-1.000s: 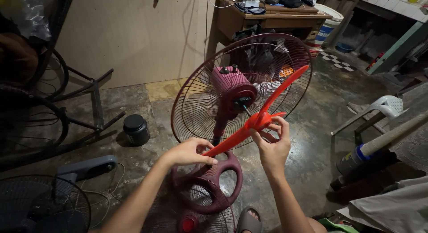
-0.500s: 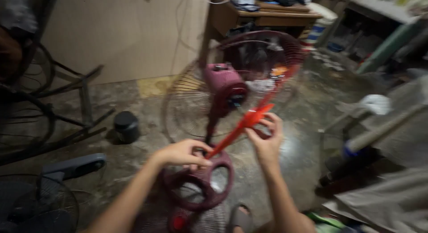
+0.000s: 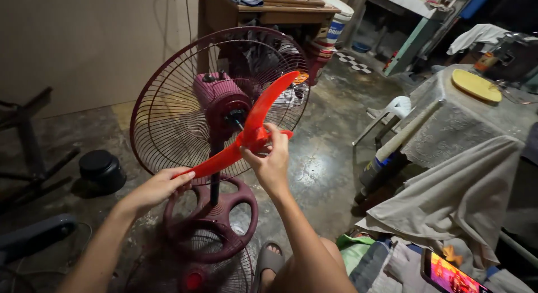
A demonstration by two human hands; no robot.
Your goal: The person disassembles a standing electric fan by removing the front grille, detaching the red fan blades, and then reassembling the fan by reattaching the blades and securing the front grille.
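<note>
Beyond the fingers, on a stained concrete floor (image 3: pixel 330 175): one pedestal fan (image 3: pixel 216 111), maroon, front guard off; round wire rear grille upright, pink motor housing at its centre, bare shaft facing the wearer. Round maroon base (image 3: pixel 216 220) with cut-outs, directly below both hands.

Right of the fingers, well apart: table under a lace cloth (image 3: pixel 476 122), yellow plate on top; grey draped cloth (image 3: pixel 459 198) nearer the wearer; rolled tube leaning between them.

Left of the fingers, on the floor: small black round container (image 3: pixel 102 168).

Between the fingers: fan blade (image 3: pixel 246 139), red-orange plastic, held just in front of the motor shaft, apart from it; one vane rising toward the upper right, one sloping down to the left.

Right hand (image 3: pixel 270 161): fingers clasped about the blade's hub from below, thumb on the front.

Left hand (image 3: pixel 159 186): fingertips pinching the tip of the lower-left vane.

Below the wrists: wearer's foot in a grey sandal (image 3: pixel 268 260), beside the base.
</note>
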